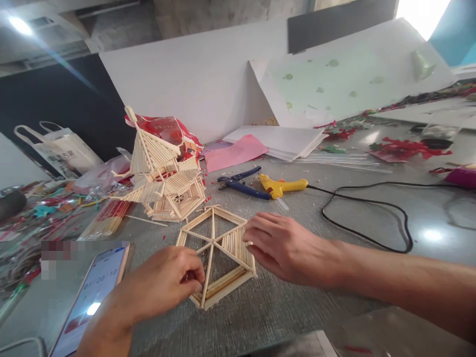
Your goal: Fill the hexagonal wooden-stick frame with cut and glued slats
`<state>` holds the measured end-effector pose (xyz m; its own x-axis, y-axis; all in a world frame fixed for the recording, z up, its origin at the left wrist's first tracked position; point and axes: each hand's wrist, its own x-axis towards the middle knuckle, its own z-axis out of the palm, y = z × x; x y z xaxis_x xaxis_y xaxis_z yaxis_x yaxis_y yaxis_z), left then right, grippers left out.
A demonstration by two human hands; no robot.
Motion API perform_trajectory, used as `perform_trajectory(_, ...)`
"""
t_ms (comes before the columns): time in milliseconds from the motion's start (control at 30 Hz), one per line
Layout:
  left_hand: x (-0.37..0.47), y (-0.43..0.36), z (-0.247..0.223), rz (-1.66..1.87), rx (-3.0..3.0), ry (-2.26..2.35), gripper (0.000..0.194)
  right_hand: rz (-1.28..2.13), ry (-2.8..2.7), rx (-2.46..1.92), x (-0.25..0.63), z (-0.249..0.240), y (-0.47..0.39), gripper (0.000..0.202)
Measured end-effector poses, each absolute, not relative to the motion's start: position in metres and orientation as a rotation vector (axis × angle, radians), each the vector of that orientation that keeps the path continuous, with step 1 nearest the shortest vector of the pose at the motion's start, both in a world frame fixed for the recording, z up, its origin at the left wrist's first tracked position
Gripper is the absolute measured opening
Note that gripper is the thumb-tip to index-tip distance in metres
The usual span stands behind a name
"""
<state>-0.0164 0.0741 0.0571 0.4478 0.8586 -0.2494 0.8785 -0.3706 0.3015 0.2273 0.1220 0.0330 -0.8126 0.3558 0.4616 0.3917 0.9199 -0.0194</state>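
Note:
A six-sided frame of thin wooden sticks (213,241) lies on the grey table, with spokes meeting at its centre. Its right-hand section is filled with sticks laid side by side. My left hand (173,277) is at the frame's lower left edge, fingers curled and pressed together; what they hold, if anything, is hidden. At the right edge, my right hand (277,243) has its fingers bent together over the filled section, their tips partly hidden. Behind the frame stands a small pavilion of sticks (167,183) with a pointed roof.
Blue pliers (243,186) and a yellow glue gun (284,186) with a black cord lie behind the frame. A phone (92,297) showing a timer is at the left. Pink paper (238,152), white sheets and a bundle of sticks (106,215) are farther back.

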Motion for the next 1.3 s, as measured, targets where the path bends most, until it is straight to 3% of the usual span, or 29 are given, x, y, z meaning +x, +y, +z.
perform_trajectory(500, -0.015, 0.076, 0.053, 0.004, 2.413, 1.434, 0.022, -0.237, -2.337, -0.801, 0.236, 0.032, 0.159, 0.018)
perform_trajectory(767, -0.013, 0.079, 0.051, 0.363, 2.517, 1.548, 0.024, -0.421, -2.130, -1.227, 0.275, 0.040, 0.219, 0.025)
perform_trajectory(967, -0.014, 0.086, 0.043, 0.613, 2.608, 1.631, 0.022, -0.342, -2.127, -1.674, 0.304, 0.041, 0.252, 0.029)
perform_trajectory(1300, 0.010, 0.081, 0.034, 0.491, 2.693, 1.273, 0.019, -0.379, -2.235, -1.047, 0.259, 0.038, 0.206, 0.017)
